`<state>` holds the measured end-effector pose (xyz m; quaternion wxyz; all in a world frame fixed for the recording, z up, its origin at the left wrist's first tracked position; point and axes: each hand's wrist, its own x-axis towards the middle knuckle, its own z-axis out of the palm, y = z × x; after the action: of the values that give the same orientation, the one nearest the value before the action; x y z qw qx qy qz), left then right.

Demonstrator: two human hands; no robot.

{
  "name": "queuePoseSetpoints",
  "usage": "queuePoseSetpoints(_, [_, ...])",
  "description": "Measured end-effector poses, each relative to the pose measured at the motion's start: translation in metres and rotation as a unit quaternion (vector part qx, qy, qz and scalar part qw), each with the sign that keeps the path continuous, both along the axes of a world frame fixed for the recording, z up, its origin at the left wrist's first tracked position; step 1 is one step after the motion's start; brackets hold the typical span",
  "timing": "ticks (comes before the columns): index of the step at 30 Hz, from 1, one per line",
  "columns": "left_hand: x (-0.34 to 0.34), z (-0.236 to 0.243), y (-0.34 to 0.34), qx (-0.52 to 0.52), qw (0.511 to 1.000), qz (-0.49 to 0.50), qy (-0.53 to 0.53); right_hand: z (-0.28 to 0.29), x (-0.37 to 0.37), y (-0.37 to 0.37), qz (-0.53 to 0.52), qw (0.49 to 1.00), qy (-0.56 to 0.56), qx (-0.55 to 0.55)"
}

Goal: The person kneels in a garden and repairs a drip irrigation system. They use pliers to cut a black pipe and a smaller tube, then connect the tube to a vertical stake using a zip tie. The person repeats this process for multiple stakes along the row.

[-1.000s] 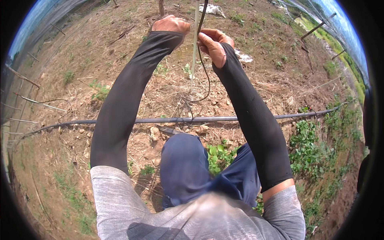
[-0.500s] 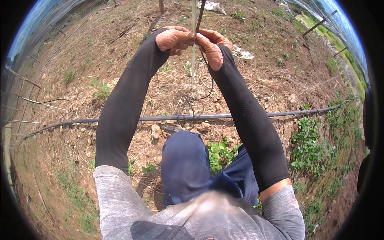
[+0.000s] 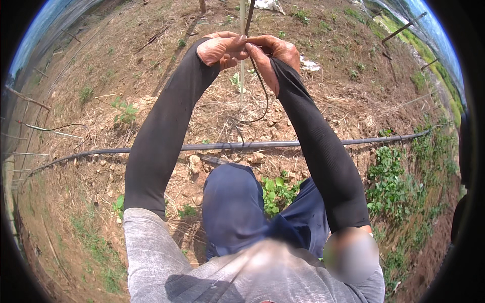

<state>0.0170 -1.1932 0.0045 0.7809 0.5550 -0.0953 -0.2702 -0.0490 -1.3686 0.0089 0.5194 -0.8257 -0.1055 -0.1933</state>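
Note:
My left hand (image 3: 222,50) and my right hand (image 3: 273,58) meet high in the view at an upright pale, thin stake (image 3: 242,83), beside which runs a thin black tube (image 3: 265,101). Both hands have bent, closed fingers, pinching at the tube where it passes the stake; exactly what lies between the fingertips is hidden. Below the hands the tube loops down toward a thick dark hose (image 3: 262,144) that lies across the ground. Black sleeves cover both forearms.
My bent knees (image 3: 232,202) are below the hose. Leafy plants (image 3: 389,187) grow at the right. Dry straw, soil and stones cover the slope. Wooden posts (image 3: 404,28) stand at the right and sticks (image 3: 28,98) at the left. White plastic scraps (image 3: 268,6) lie farther up.
My left hand has come down and right, turned over, and joined the right hand at the stake and tube. The right hand has shifted slightly, its fingers now against the left's.

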Motion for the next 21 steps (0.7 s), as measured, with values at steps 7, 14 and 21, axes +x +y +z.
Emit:
queuePoseSetpoints(7, [-0.006,0.005,0.001,0.057,0.997,0.04,-0.013,-0.01,0.014,-0.007,0.017,0.997,-0.063,-0.043])
queuePoseSetpoints(14, [-0.008,0.016,0.006,0.233,0.959,0.063,-0.151,-0.021,0.021,-0.008,0.035,0.998,-0.042,-0.029])
queuePoseSetpoints(21, [-0.001,0.007,0.004,0.224,0.957,0.074,-0.167,-0.022,0.025,-0.02,-0.019,0.996,-0.054,-0.065])
